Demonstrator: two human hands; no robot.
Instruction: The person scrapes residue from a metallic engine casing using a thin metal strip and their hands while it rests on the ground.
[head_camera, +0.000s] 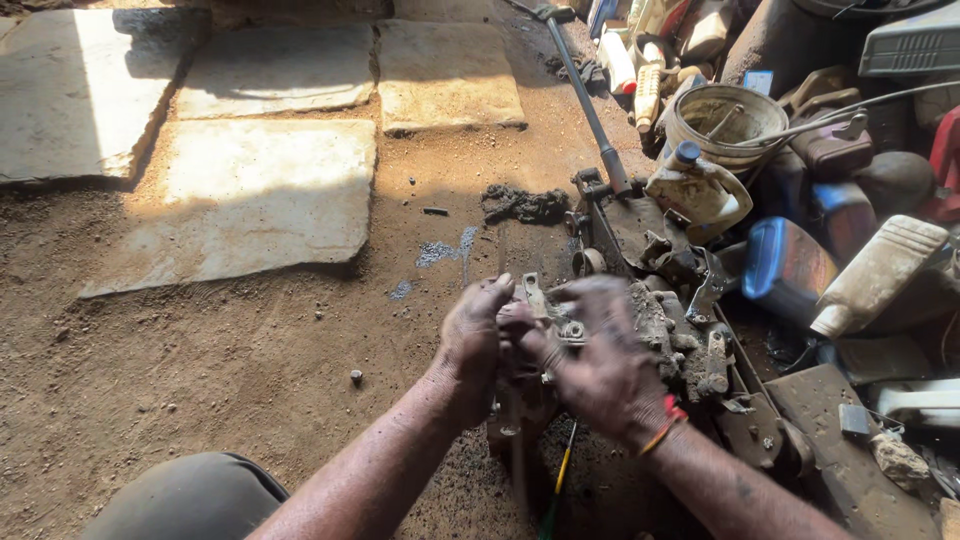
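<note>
A greasy metal engine part (655, 325) lies on the dirt floor, caked in grime. My left hand (472, 335) grips its near left end, fingers curled around a small metal bracket (531, 293). My right hand (600, 360) presses on the part beside it, fingers bent over a bolt area; motion blur hides what lies under the fingers. A red and orange band circles my right wrist. A screwdriver with a yellow-green handle (560, 480) lies below the hands.
A floor jack (598, 190) with its long handle (585, 95) stands behind the part. Plastic oil jugs (700, 190), a bucket (725, 120) and blue containers (785, 265) crowd the right. Stone slabs (250, 190) cover the left floor. A dark rag (525, 205) lies nearby.
</note>
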